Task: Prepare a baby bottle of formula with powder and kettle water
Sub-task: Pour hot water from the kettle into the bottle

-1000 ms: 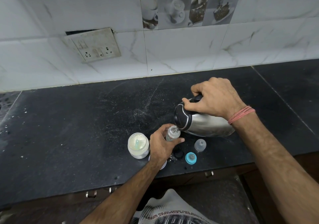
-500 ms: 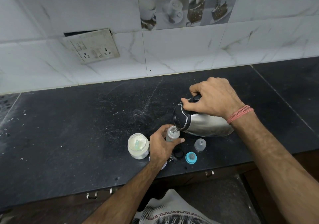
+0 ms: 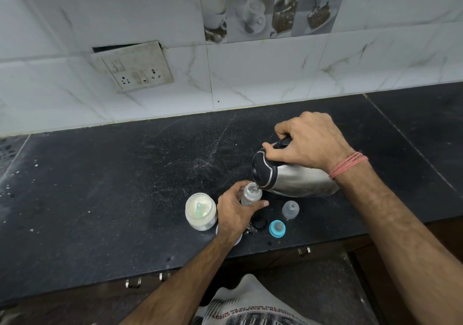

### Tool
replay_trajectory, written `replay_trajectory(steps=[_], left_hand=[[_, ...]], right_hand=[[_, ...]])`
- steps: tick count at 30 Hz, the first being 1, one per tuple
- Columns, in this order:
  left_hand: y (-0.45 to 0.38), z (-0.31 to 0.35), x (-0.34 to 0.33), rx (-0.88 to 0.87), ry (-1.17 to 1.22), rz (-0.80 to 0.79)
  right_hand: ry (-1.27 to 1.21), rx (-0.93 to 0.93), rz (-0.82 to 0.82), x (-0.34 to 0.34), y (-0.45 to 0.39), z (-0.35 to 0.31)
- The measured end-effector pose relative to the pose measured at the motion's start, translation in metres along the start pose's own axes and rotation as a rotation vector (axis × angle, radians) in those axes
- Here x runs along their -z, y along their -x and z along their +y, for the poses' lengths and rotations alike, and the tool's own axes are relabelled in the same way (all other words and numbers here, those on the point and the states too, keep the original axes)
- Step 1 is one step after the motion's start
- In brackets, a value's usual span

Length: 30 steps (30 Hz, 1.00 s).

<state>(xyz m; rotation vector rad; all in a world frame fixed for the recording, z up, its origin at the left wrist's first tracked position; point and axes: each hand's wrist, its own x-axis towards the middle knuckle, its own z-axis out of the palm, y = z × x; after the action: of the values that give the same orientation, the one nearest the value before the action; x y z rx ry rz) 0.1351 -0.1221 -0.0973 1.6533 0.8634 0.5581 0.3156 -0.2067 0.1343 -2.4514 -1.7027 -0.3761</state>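
Observation:
My left hand (image 3: pixel 234 213) is wrapped around a small clear baby bottle (image 3: pixel 250 194) that stands upright on the black counter (image 3: pixel 100 199). My right hand (image 3: pixel 309 143) grips the black handle of a steel kettle (image 3: pixel 298 178), which is tipped far over to the left. Its spout sits just above the bottle's open mouth and a thin stream of water runs in. Left of the bottle stands an open jar of white powder (image 3: pixel 200 211) with a pale green scoop in it.
A clear bottle cap (image 3: pixel 290 209), a blue ring with the teat (image 3: pixel 277 228) and a small black lid (image 3: pixel 259 222) lie near the counter's front edge. A white lid (image 3: pixel 239 238) is partly hidden under my left wrist. A switch plate (image 3: pixel 135 68) hangs on the tiled wall.
Both hands hold nearly still. The kettle stays tipped over the bottle while water runs in.

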Motion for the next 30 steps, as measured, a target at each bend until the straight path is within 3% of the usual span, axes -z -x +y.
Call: replay_trajectory(steps=[30], left_hand=[[0.013,0.011,-0.003,-0.035,-0.179,-0.036]], right_hand=[[0.009,0.005,0.000,-0.001,-0.002,-0.006]])
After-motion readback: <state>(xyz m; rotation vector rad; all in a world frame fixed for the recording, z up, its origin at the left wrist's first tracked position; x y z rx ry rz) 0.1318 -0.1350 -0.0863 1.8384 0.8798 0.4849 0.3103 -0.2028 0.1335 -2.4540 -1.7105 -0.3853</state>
